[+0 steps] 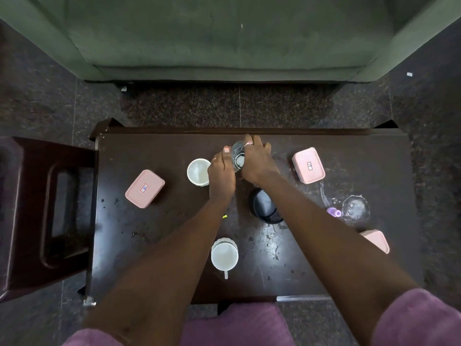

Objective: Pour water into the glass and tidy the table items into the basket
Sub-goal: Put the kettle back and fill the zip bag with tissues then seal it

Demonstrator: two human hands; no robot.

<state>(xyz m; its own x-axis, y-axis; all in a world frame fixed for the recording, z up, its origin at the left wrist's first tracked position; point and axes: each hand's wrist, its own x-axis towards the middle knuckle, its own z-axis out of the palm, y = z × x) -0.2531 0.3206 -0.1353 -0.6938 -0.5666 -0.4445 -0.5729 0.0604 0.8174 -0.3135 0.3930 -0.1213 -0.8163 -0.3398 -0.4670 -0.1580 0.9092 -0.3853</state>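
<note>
Both my hands meet on a clear water bottle (237, 156) at the far middle of the dark table (174, 233). My left hand (220, 173) grips its left side, thumb pointing up along it. My right hand (257, 161) wraps over its top and right side, hiding most of it. A clear glass (355, 207) stands at the right, with a small purple item (334, 212) beside it. The black mesh basket (267, 207) sits under my right forearm, partly hidden.
Three pink lidded boxes lie on the table: left (144, 188), far right (308, 165), near right edge (376, 239). One white cup (198, 172) stands beside my left hand, another (224, 255) near the front. A dark stool (37, 208) stands left. A green sofa (224, 46) lies beyond.
</note>
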